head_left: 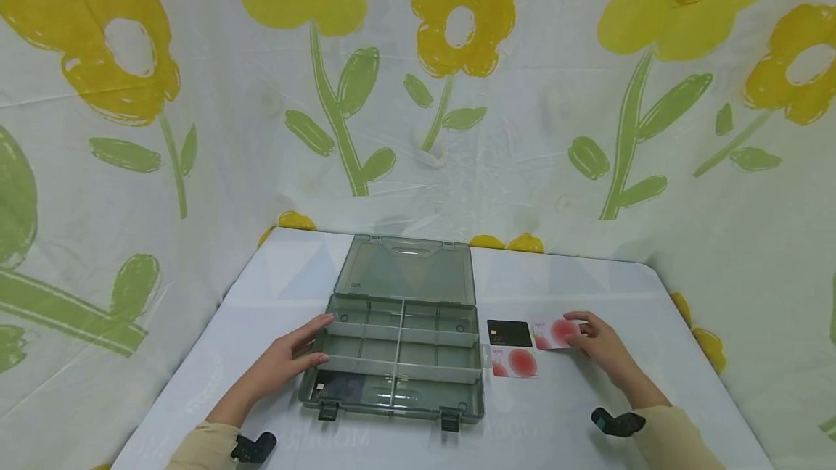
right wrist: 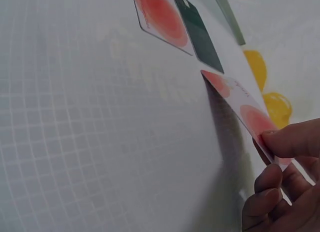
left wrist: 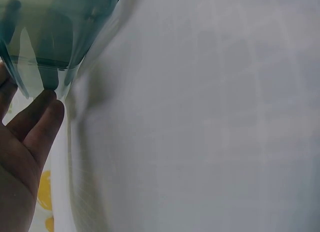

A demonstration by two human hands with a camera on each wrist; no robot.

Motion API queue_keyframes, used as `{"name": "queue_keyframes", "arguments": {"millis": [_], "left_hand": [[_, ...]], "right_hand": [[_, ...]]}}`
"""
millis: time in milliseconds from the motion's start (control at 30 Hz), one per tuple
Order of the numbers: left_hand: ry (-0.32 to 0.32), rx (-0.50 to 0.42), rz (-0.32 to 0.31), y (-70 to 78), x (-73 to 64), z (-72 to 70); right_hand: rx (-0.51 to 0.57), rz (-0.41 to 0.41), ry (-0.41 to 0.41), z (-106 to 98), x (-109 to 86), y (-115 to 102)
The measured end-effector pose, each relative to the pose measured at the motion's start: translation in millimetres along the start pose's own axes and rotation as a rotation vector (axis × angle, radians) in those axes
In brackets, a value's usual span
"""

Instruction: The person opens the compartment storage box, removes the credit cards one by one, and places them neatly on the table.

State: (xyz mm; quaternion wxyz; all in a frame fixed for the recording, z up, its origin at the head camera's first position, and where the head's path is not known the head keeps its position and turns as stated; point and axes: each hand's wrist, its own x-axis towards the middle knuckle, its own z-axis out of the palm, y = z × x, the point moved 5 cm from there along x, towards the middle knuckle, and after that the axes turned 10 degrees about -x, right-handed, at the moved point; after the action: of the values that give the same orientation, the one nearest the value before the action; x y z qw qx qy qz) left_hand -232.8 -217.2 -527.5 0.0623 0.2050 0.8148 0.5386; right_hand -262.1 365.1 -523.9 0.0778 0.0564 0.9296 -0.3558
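Note:
My right hand (head_left: 599, 341) pinches a white card with pink-red circles (head_left: 547, 335) between thumb and fingers. In the right wrist view that card (right wrist: 250, 109) is tilted, its near end raised off the table. To its left lie a black card (head_left: 511, 334) and, nearer me, a second pink-patterned card (head_left: 514, 363). My left hand (head_left: 287, 357) rests against the left side of a grey see-through compartment box (head_left: 427, 349), fingers spread. The left wrist view shows its fingertips on the box wall (left wrist: 50, 37). Another black card (head_left: 338, 386) lies in the box's front left compartment.
The box's lid (head_left: 408, 270) is folded back flat behind it. Two latches (head_left: 450, 421) stick out at the front. A white table (head_left: 542, 419) carries everything, with a flower-printed cloth (head_left: 496, 165) hanging behind and at the sides.

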Motion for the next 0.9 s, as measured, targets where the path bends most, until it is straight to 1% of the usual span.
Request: {"name": "queue_keyframes", "arguments": {"millis": [267, 433, 700, 900], "left_hand": [[0.000, -0.004, -0.003, 1.4, 0.5, 0.1], [-0.002, 0.005, -0.003, -0.8, 0.5, 0.2], [-0.003, -0.005, -0.007, 0.4, -0.1, 0.3], [0.001, -0.003, -0.021, 0.9, 0.3, 0.4]], "right_hand": [[-0.063, -0.035, 0.029, 1.8, 4.7, 1.9], [-0.114, 0.001, 0.024, 5.9, 7.4, 2.2], [-0.304, 0.020, 0.051, 7.6, 8.4, -8.2], [-0.364, 0.027, 0.069, 9.9, 10.7, -4.3]]}}
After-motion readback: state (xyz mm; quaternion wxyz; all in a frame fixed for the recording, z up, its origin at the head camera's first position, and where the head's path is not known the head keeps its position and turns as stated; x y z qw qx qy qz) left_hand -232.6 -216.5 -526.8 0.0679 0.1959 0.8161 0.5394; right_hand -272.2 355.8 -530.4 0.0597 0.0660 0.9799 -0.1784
